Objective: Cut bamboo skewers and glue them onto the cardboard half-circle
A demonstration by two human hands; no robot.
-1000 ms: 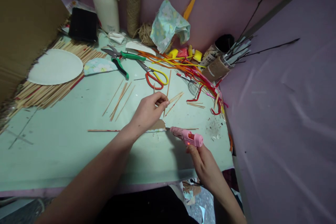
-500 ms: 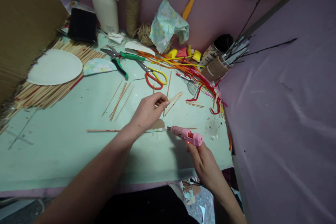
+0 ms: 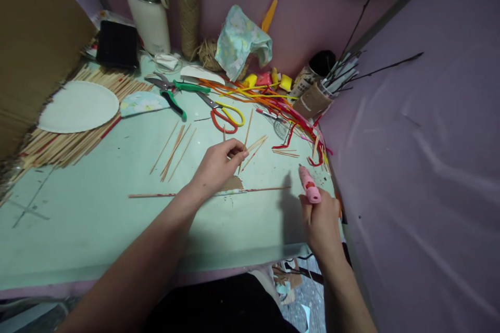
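A thin wooden stick [image 3: 249, 127] is pinched between the thumb and fingers of my left hand [image 3: 224, 161], slanting up and away from me. Under that hand lies a small brown cardboard piece [image 3: 233, 183], partly hidden, its near edge along a long stick [image 3: 267, 188] that runs across the table. My right hand [image 3: 323, 216] is wrapped round a pink hot glue gun [image 3: 309, 185], held above the table's right side with its nozzle pointing away. Several loose sticks [image 3: 255, 144] lie just beyond my left fingers.
Scissors [image 3: 224, 117] and green-handled pruning shears [image 3: 172, 94] lie farther back. At left, a white oval plate [image 3: 80, 106] rests on many sticks. Coloured pipe cleaners [image 3: 269, 96] spread towards cups of twigs [image 3: 312, 101]. Behind stand a white bottle [image 3: 148, 15] and twine roll [image 3: 186, 10].
My right hand has carried the glue gun right, away from the cardboard and long stick, turning its nozzle more forward. My left hand keeps its pinch on the stick. The view has shifted slightly.
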